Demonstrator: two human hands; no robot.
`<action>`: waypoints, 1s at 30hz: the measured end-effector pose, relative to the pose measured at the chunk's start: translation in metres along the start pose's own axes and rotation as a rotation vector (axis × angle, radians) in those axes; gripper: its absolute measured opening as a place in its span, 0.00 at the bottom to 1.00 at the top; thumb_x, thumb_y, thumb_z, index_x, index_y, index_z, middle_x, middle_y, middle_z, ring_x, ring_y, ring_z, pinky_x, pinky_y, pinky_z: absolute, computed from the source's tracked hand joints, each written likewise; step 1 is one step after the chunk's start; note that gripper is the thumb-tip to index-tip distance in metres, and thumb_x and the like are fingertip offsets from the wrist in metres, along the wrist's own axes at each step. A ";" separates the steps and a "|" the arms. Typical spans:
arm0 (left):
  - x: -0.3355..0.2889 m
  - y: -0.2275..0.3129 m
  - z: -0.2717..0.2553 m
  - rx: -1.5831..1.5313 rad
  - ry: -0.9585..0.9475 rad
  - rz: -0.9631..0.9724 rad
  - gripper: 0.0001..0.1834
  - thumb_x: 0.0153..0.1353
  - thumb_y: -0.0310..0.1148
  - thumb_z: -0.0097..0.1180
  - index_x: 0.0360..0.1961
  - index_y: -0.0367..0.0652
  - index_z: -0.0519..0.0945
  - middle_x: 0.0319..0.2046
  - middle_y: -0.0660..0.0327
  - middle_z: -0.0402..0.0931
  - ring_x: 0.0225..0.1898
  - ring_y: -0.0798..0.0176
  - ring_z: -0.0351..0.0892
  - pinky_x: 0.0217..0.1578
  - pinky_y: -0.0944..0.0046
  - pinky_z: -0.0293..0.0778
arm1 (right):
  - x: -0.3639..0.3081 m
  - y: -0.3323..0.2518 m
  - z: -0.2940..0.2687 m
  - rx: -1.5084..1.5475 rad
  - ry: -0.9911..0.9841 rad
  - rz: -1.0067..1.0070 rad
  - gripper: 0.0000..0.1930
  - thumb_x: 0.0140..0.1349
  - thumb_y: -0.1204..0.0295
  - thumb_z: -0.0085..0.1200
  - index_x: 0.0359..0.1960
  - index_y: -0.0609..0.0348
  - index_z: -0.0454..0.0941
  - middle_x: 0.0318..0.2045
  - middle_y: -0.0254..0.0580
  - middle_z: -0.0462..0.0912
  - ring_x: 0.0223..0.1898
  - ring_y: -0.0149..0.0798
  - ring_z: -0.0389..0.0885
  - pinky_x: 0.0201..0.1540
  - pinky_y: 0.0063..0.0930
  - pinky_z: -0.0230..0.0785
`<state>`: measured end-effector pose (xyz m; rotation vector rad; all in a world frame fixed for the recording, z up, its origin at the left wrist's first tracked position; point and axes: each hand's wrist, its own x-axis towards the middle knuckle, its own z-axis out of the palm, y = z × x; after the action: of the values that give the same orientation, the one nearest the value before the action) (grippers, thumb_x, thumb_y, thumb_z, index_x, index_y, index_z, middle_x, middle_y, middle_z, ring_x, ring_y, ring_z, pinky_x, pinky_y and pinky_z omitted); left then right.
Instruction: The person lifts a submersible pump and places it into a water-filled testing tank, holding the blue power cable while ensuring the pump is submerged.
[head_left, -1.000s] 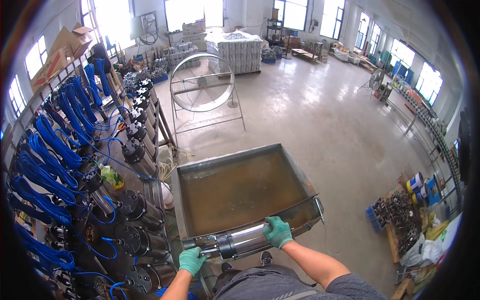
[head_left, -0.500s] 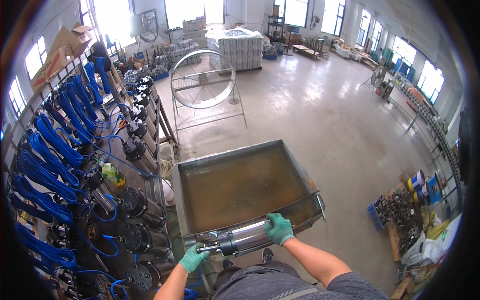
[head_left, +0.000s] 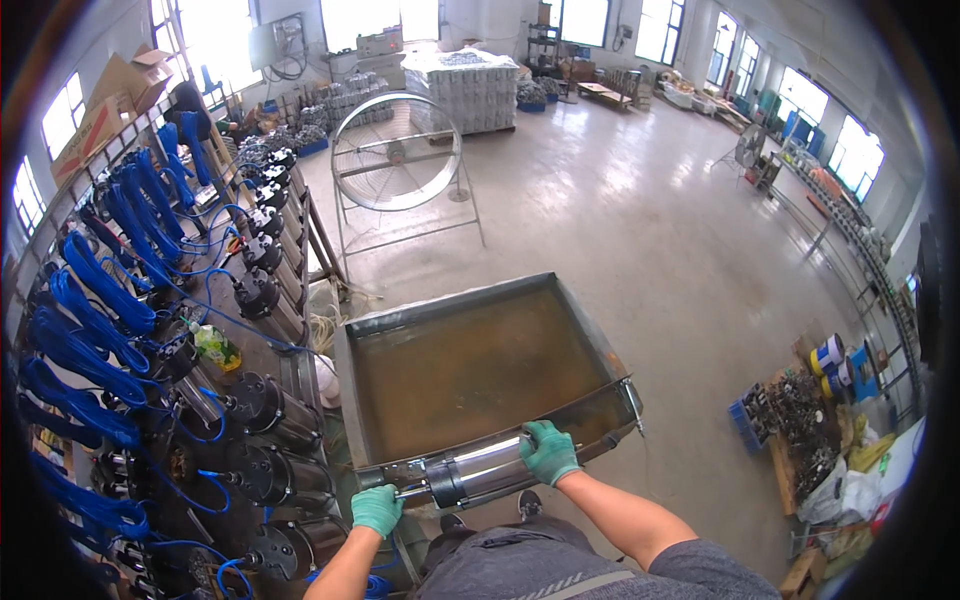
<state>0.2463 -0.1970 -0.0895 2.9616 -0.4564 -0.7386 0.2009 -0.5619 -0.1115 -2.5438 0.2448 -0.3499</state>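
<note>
A shiny steel cylindrical motor (head_left: 485,466) with a dark collar lies across the near edge of a metal water tank (head_left: 352,400). A thin shaft (head_left: 412,490) sticks out of its left end. My left hand (head_left: 377,510), in a green glove, is closed round the tip of that shaft; its fingertips are partly hidden. My right hand (head_left: 550,453), gloved alike, grips the right end of the steel body from above. Brownish water (head_left: 480,360) fills the tank beyond the motor.
To the left, several similar steel motors (head_left: 280,475) stand on a bench with blue cable coils (head_left: 85,350). A large round fan (head_left: 397,155) stands beyond the tank. On the right are a blue crate (head_left: 745,425) of small parts and some paint buckets (head_left: 828,355).
My left hand has slid outward to the left along the shaft, toward its tip. My right hand stays on the motor's right end. The whole view has shifted slightly.
</note>
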 end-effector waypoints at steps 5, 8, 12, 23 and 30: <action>0.003 -0.019 0.017 -0.994 -0.273 -0.114 0.22 0.63 0.51 0.62 0.39 0.41 0.84 0.31 0.56 0.86 0.26 0.63 0.82 0.26 0.61 0.76 | 0.001 -0.003 -0.001 -0.028 -0.026 0.020 0.18 0.61 0.59 0.56 0.50 0.52 0.81 0.46 0.48 0.82 0.45 0.53 0.82 0.47 0.50 0.69; -0.008 -0.015 -0.001 -1.712 -0.450 -0.373 0.16 0.67 0.45 0.61 0.43 0.43 0.82 0.36 0.58 0.86 0.24 0.66 0.81 0.23 0.67 0.75 | 0.002 -0.007 -0.005 0.007 -0.018 0.013 0.18 0.62 0.59 0.55 0.50 0.53 0.81 0.46 0.48 0.82 0.44 0.54 0.82 0.46 0.50 0.70; -0.013 -0.013 0.020 -1.324 0.002 0.120 0.15 0.62 0.25 0.60 0.50 0.46 0.77 0.28 0.65 0.75 0.21 0.70 0.75 0.21 0.69 0.74 | 0.004 -0.009 -0.004 -0.009 0.005 -0.007 0.17 0.60 0.62 0.57 0.48 0.55 0.81 0.44 0.49 0.83 0.42 0.55 0.83 0.45 0.48 0.73; 0.003 -0.022 -0.002 -0.370 -0.146 0.087 0.20 0.59 0.50 0.64 0.33 0.42 0.84 0.25 0.54 0.82 0.29 0.54 0.83 0.36 0.55 0.79 | 0.000 0.000 0.003 0.006 -0.017 0.000 0.18 0.61 0.59 0.56 0.49 0.55 0.81 0.46 0.49 0.82 0.43 0.54 0.83 0.46 0.49 0.72; 0.000 -0.026 0.012 -0.704 -0.169 -0.060 0.22 0.60 0.54 0.64 0.38 0.44 0.84 0.27 0.53 0.84 0.26 0.55 0.83 0.26 0.55 0.75 | 0.004 -0.007 -0.007 -0.013 -0.002 0.002 0.16 0.60 0.62 0.57 0.46 0.55 0.81 0.45 0.50 0.82 0.41 0.56 0.83 0.45 0.48 0.75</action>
<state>0.2475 -0.1715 -0.1034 2.2727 -0.0780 -0.9239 0.2038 -0.5604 -0.1015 -2.5566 0.2497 -0.3467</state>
